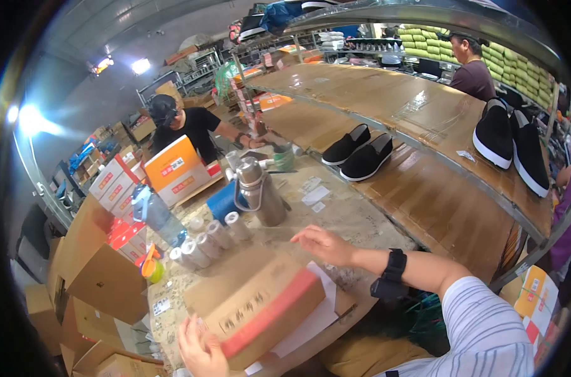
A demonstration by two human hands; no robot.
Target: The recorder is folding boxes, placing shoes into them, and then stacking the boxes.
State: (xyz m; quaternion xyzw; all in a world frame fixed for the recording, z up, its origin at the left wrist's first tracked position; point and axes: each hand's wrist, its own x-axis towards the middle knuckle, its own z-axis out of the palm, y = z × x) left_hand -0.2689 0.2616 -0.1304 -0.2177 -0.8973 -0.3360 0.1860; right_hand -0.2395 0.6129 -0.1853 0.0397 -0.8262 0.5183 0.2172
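A brown cardboard box (260, 311) with a red band along its near edge lies at an angle on the worktable in front of me. Its upper side is blurred by motion. My left hand (200, 349) grips the box at its near left end, thumb and fingers against the cardboard. Past the box's far right corner, my right hand (325, 245) hovers over the table, holding nothing, its fingers stretched out to the left. White paper (314, 320) sticks out from under the box's right side.
White rolls (205, 244), a steel flask (260, 195) and a water bottle (156, 217) stand beyond the box. Black shoes (367, 154) sit on the shelf (436, 201) to the right. A co-worker (185, 125) is across the table. Open cartons (103, 276) are at left.
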